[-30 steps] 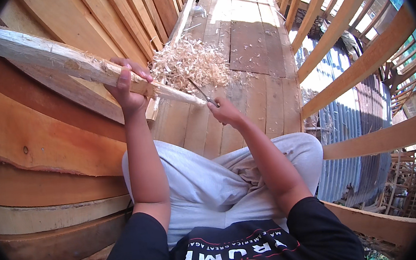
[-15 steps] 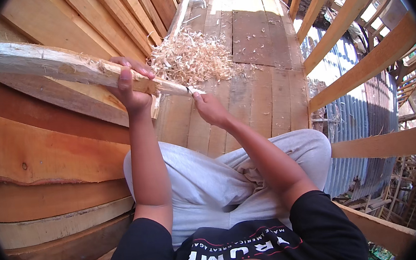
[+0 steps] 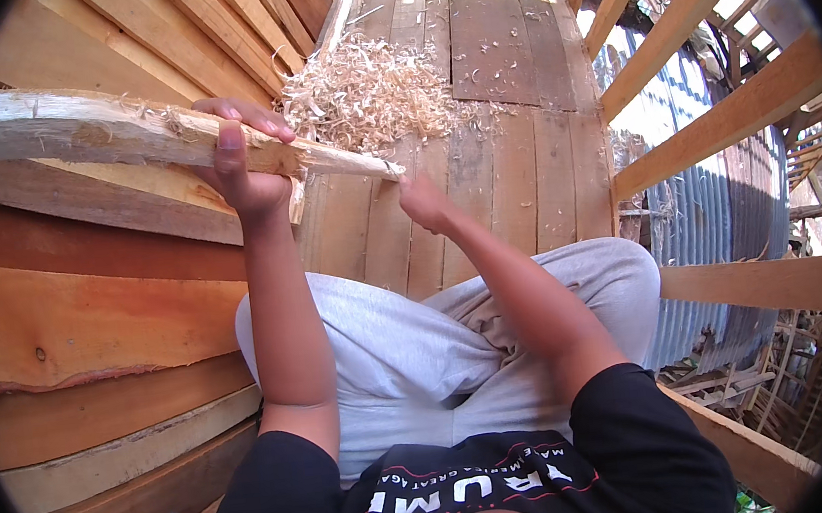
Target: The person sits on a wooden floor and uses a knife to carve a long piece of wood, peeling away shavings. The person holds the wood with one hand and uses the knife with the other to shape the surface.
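Observation:
My left hand (image 3: 254, 185) is wrapped round a long, pale, rough-hewn piece of wood (image 3: 112, 132), thumb on the near side and fingers over the far side. The piece runs from the far left rim toward the middle, stepping down past my hand to a slim, tapered end (image 3: 347, 161). My right hand (image 3: 424, 203) is closed at the tip of that end. A dark sliver like a small knife's blade (image 3: 389, 168) shows against the tip; its handle is hidden in my fist.
Curled wood shavings (image 3: 366, 98) lie heaped on the plank floor (image 3: 484, 190) beyond my hands. Stacked boards (image 3: 90, 317) line the left side. Slatted wooden rails (image 3: 727, 147) stand on the right, with corrugated metal sheets (image 3: 715, 227) outside. My crossed legs (image 3: 380, 348) are below.
My right hand has slid slightly right and down, to the very tip of the wood, and less of the blade shows. My left hand keeps its hold, shifted slightly left in view.

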